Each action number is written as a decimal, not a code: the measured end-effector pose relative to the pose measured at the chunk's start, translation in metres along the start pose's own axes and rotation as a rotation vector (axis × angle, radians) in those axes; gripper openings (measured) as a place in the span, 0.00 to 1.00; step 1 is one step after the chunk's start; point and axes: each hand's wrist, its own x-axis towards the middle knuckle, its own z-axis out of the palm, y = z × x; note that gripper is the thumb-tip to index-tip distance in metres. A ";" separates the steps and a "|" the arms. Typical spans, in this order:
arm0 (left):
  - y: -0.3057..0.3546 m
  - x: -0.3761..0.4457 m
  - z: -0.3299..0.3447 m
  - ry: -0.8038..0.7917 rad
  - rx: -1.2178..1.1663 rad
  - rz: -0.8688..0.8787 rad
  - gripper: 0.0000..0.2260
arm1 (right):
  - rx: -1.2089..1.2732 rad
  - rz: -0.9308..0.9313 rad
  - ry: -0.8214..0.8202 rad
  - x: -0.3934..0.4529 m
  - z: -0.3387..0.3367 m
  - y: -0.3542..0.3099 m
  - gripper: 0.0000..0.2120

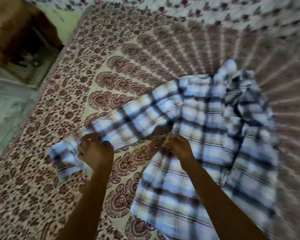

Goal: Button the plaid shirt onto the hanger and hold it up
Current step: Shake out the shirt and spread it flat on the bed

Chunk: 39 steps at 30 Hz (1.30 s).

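At the far left, beyond the bed's edge, lies a pale green floor [5, 108], and in the upper left corner stands a brown piece of furniture [12, 26], too blurred to make out further. The rest of the picture is filled by a bedspread [73, 94] printed with brown and red fan and leaf shapes on a cream ground; along the top a second cloth [189, 7] with small dark red flowers on white lies against it.

The left hand [95, 150] is closed into a fist on the end of a sleeve [128, 118] of the plaid shirt [215, 129]. The cuff end bunches out to the left of the fist and rests on the bedspread. From the fist the sleeve runs up and to the right, stretched flat across the spread, to the shirt's body.

The right hand [177, 147] is closed as well, its fingers pinching a fold at the shirt's edge, just below where the sleeve joins the body. A patch of bedspread shows between the two hands and forearms.

The shirt, in blue, white and black checks with thin red lines, spreads over the right half of the bed, its lower part reaching toward the bottom edge under the right forearm. Its upper right part is crumpled into folds. Blur hides any buttons.
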 end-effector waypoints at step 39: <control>0.339 0.135 0.254 -0.274 0.232 0.597 0.09 | -0.052 -0.271 0.452 0.323 -0.205 -0.094 0.14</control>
